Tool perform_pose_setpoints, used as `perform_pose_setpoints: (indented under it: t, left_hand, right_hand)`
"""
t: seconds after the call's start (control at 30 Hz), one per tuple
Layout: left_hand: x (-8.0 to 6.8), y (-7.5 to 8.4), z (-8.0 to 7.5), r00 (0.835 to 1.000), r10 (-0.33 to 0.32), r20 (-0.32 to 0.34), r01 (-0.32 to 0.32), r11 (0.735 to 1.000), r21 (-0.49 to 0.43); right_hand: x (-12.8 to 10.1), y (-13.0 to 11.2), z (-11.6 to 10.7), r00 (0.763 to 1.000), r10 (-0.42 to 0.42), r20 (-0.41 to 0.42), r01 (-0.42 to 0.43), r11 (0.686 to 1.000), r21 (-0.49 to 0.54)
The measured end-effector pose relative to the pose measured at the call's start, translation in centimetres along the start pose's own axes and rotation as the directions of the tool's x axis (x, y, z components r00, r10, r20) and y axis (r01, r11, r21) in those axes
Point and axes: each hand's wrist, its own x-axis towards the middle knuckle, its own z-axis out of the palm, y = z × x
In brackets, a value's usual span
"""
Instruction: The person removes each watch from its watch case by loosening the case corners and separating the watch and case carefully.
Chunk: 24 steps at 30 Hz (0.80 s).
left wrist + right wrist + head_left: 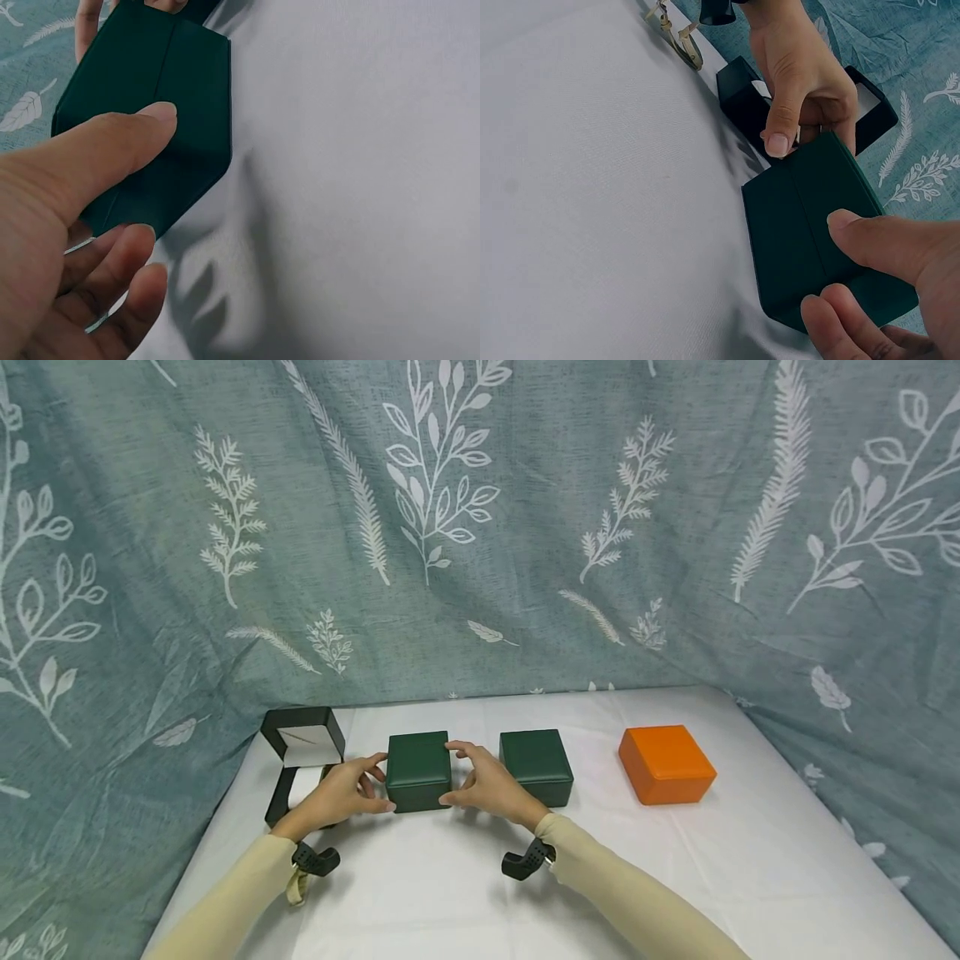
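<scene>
A closed green box [418, 764] stands between the two hands, left of the middle of the white table. My left hand [345, 789] holds its left side, the thumb [142, 135] lying on the front face and the fingers bent round the side. From the right, my right hand [487, 781] grips the same box, its thumb [855, 229] likewise on the front face. A seam runs across that face in both wrist views. Behind the left hand, a black box [309, 727] has its lid up and shows a white lining; the hand partly hides its contents.
Just right of the right hand is a second closed green box [534, 756]. Farther right sits a closed orange box [667, 764]. A patterned teal curtain [525, 568] hangs behind the white table [420, 893] and along its sides. Each wrist wears a dark strapped device.
</scene>
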Motion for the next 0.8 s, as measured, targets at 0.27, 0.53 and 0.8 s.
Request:
perform_pose_setpoints:
  t: [0.27, 0.53, 0.8]
  left_hand:
    - [0.7, -0.3, 0.2, 1.0, 0.014, 0.014, -0.014, 1.0, 0.018]
    - [1.4, -0.5, 0.2, 0.997, -0.025, 0.072, 0.026, 1.0, -0.014]
    - [1.8, -0.4, -0.1, 0.989, -0.034, 0.145, 0.056, 0.987, -0.148]
  right_hand:
    - [0.2, 0.1, 0.1, 1.0, 0.016, 0.002, -0.016, 1.0, 0.009]
    - [0.7, 0.6, 0.3, 0.999, 0.039, 0.009, -0.039, 0.998, 0.053]
    - [1.3, 1.1, 0.5, 0.998, 0.06, 0.02, -0.061, 0.994, 0.096]
